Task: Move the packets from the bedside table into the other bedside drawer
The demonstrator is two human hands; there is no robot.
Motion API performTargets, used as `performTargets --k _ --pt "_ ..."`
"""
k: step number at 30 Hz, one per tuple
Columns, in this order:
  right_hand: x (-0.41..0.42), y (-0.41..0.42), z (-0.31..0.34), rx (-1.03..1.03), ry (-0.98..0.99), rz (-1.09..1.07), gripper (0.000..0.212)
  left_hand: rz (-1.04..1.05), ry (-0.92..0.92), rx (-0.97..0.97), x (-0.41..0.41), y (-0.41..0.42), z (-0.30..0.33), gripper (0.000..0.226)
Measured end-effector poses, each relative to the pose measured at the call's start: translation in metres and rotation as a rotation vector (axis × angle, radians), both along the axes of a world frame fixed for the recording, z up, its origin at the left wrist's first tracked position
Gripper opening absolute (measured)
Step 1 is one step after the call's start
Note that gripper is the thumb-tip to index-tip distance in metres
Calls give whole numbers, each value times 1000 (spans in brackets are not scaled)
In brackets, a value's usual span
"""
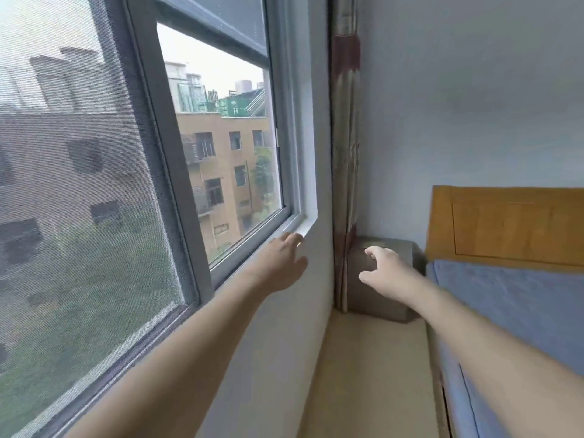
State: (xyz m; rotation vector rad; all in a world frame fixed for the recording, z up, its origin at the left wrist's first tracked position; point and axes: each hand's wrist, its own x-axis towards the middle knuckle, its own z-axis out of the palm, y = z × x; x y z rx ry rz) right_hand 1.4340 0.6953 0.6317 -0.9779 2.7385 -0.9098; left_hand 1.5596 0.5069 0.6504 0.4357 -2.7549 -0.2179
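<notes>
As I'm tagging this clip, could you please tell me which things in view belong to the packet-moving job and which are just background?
Job: bedside table; right hand reaching toward it; left hand, open, empty. No packets visible.

Background: window, curtain, headboard, blue bed cover.

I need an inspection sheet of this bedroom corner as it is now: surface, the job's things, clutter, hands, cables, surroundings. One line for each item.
Surface: grey-brown bedside table in the corner, between the curtain and the bed; its top is partly hidden by the right hand.
Job's things: no packets seen; no open drawer seen.
Clutter: nothing seen.
Hands: left hand open, reaching toward the window sill; right hand open, fingers loosely spread, in front of the bedside table, holding nothing.
Cables: nothing seen.
Surroundings: sliding window with insect screen, wooden headboard, blue bedding, pale wall, beige floor.
</notes>
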Motion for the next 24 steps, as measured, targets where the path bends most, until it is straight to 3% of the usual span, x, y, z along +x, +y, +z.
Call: performTargets --k 10,19,24 --pt "-194 -82 -24 111 12 -117 60 -147 -20 59 -242 -96 -16 48" --pt "-410 -192 -17 80 0 -213 60 -160 -35 121 -476 -221 0 43" --pt "-520 -214 -18 82 -12 -245 61 -191 -69 203 -606 -244 -5 33"
